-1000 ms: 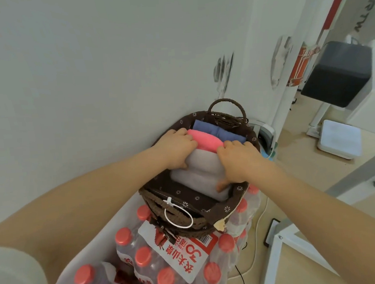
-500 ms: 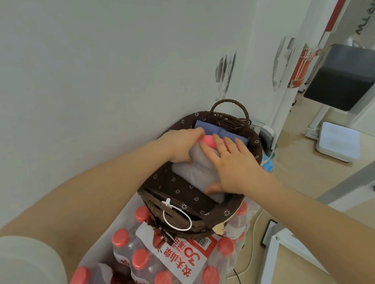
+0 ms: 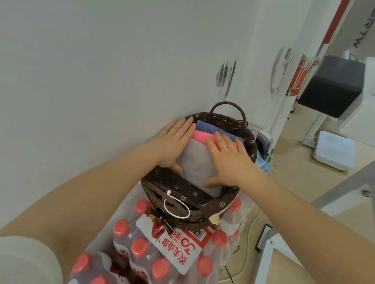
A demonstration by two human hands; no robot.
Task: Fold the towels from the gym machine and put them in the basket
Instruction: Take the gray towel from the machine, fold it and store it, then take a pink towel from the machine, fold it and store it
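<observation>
A brown woven basket point(image 3: 182, 215) with a flowered liner stands on packs of bottled water against the wall. Three folded towels lie in it: a grey towel point(image 3: 194, 163) nearest me, a pink towel point(image 3: 200, 135) behind it and a blue towel point(image 3: 212, 129) at the back. My left hand point(image 3: 173, 142) lies flat with straight fingers on the left side of the grey towel. My right hand point(image 3: 227, 159) presses flat on its right side, fingers reaching over the pink and blue towels, thumb at the towel's near edge.
Shrink-wrapped packs of red-capped water bottles point(image 3: 159, 261) carry the basket. The white wall point(image 3: 89, 82) is close on the left. A gym machine with a black pad point(image 3: 331, 87) and grey frame bars point(image 3: 351, 185) stands at the right. Cables point(image 3: 246, 259) trail on the floor.
Both hands went from curled grips on the grey towel to flat, straight fingers pressing it down in the basket. The left hand slid up along the towel's left edge.
</observation>
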